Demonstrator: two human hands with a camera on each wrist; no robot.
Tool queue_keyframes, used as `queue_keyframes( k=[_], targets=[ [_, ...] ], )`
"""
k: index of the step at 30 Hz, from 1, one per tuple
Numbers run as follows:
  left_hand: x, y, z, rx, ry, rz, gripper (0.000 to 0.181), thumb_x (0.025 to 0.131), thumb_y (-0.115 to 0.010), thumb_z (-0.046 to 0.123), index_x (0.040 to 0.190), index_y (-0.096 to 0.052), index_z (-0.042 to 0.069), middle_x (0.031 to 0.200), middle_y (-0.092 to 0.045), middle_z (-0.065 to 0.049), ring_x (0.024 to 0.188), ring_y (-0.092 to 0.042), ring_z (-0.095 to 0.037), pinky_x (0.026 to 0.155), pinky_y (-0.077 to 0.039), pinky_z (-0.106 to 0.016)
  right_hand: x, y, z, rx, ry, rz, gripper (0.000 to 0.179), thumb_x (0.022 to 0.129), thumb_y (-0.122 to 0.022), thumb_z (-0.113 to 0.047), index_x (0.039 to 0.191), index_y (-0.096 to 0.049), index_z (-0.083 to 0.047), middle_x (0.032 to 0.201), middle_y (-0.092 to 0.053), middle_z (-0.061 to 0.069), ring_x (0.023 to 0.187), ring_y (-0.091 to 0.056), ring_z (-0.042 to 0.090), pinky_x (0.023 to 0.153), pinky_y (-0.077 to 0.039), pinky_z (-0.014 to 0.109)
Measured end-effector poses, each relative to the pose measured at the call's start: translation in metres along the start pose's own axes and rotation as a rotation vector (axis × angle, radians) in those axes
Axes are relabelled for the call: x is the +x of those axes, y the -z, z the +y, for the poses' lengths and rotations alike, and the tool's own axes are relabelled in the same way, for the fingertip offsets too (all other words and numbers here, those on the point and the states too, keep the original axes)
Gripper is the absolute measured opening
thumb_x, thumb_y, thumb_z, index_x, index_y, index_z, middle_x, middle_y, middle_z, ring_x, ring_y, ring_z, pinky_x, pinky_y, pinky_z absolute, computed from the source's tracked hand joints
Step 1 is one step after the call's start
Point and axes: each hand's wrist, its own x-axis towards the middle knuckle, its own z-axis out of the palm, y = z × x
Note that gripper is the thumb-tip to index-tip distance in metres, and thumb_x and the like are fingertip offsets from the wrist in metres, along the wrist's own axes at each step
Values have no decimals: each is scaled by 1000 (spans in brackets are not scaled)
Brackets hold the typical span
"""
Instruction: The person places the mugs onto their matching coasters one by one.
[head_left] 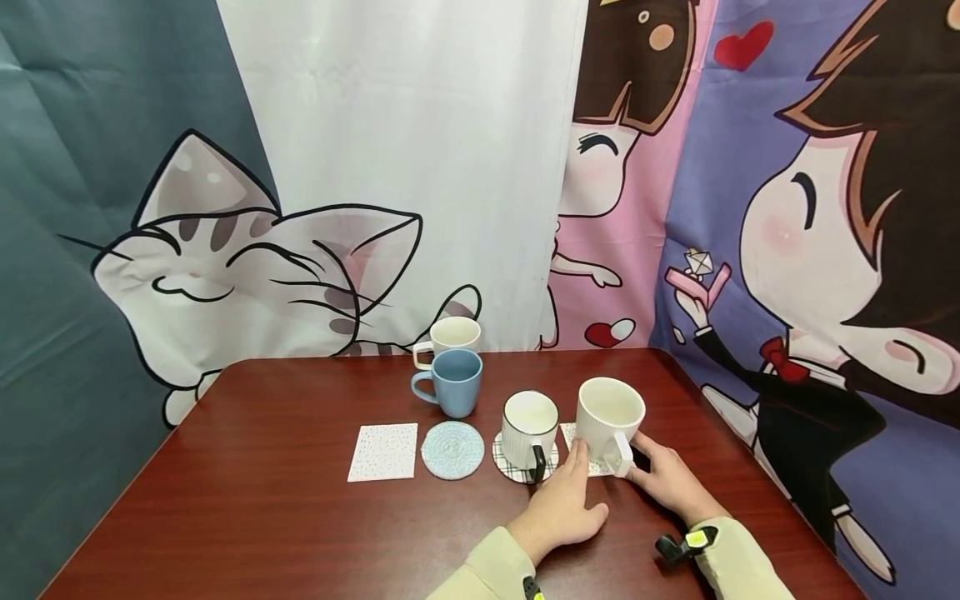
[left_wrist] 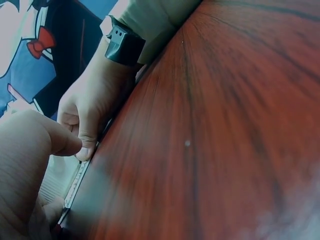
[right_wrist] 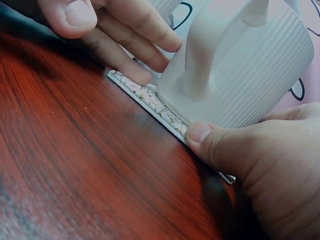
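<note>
A large white ribbed mug [head_left: 609, 408], its white handle towards me, stands upright on a square floral coaster [right_wrist: 150, 102]. My right hand [head_left: 671, 483] curves about the mug's lower right side, thumb at the front by the base and coaster edge. On the mug's left, my left hand [head_left: 561, 508] reaches in with straight fingers touching near the base, its thumb held apart. Just left of that hand, a white mug with a black rim and black handle [head_left: 529, 425] rests on a round checked coaster [head_left: 504, 471]. The right fingertips are partly hidden behind the large mug.
A blue mug [head_left: 457, 385] stands farther back, before a cream mug [head_left: 457, 332] at the table's far edge. A round light-blue coaster [head_left: 452, 450] and a square speckled coaster [head_left: 383, 452] lie to the left on the red-brown table [head_left: 262, 500]. A cartoon curtain [head_left: 412, 167] hangs behind.
</note>
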Motion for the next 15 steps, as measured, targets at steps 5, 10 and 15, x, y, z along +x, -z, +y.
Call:
queue_keyframes(
  k=[5,10,15],
  targets=[
    [0,3,2,-10,-3,-4,90,92,-63,40,160,-19,0,166,-21,-16,146,-35,-24,113,-38,-34,0,1,-1,1,3,3,61,83,-82,-18,137,-59,-2,127,-69,13,115,-64,34,97,-48,55],
    [-2,5,3,7,2,-4,90,92,-63,40,160,-20,0,166,-22,-16,145,-37,-24,111,-40,-34,0,0,0,6,-4,-2,62,83,-82,-18,138,-58,-2,128,-68,14,116,-64,34,98,-48,55],
    [-3,6,3,13,-6,0,90,92,-64,39,159,-20,-2,165,-22,-18,145,-37,-25,112,-39,-33,-1,-1,1,17,-11,-2,62,83,-83,-18,138,-59,-2,128,-68,12,116,-64,33,98,-47,55]
  ],
)
